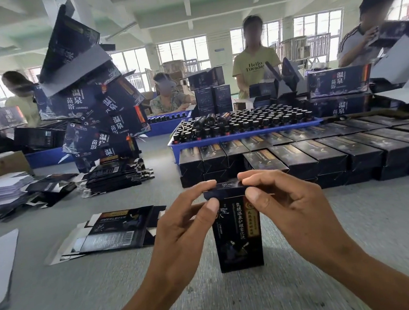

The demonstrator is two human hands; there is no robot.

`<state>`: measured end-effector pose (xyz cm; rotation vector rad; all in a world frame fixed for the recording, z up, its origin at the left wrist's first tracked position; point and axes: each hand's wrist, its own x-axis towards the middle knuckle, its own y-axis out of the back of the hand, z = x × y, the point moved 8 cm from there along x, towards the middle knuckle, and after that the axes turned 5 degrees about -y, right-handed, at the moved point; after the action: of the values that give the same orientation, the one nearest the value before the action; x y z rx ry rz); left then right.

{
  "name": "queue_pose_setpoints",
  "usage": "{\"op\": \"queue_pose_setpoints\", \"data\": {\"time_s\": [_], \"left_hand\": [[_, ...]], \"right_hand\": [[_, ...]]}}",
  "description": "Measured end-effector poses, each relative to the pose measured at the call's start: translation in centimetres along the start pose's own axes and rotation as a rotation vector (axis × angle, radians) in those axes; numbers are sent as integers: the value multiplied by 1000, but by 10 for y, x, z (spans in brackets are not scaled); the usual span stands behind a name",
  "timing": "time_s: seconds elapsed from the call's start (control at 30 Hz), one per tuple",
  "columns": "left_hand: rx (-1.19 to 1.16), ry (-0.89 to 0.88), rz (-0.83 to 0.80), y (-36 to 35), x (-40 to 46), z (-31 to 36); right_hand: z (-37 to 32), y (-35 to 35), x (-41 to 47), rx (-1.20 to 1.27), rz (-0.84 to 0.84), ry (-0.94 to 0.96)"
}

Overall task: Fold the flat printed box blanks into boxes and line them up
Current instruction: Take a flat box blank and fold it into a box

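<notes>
- Both hands, left hand [180, 222] and right hand [285, 202], pinching top flap of upright box [237, 239], fingers curled.
- Could crease flap if pushed crooked.
- Might tip, standing alone short of finished rows [323, 153].

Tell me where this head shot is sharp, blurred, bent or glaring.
Head view: the upright box and both hands, left hand and right hand, are sharp; the grey table smears near the bottom edge; wide-angle bending tilts the stacked large boxes; windows blow out white; light is soft.

Yellow T-shirt [255, 66] reads "Hello Tuesday"; large boxes [339, 84] seemingly "温泉苗浴".
</notes>
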<state>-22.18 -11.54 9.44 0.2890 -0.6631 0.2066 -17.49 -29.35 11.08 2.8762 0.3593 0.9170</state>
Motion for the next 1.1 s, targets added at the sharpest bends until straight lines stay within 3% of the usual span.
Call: {"op": "queue_pose_setpoints", "data": {"time_s": [0.43,1.1], "left_hand": [[50,-26,66,3,3,5],[208,-247,67,5,5,18]], "right_hand": [[1,0,1,44,-28,-5],[2,2,2,-69,10,74]]}}
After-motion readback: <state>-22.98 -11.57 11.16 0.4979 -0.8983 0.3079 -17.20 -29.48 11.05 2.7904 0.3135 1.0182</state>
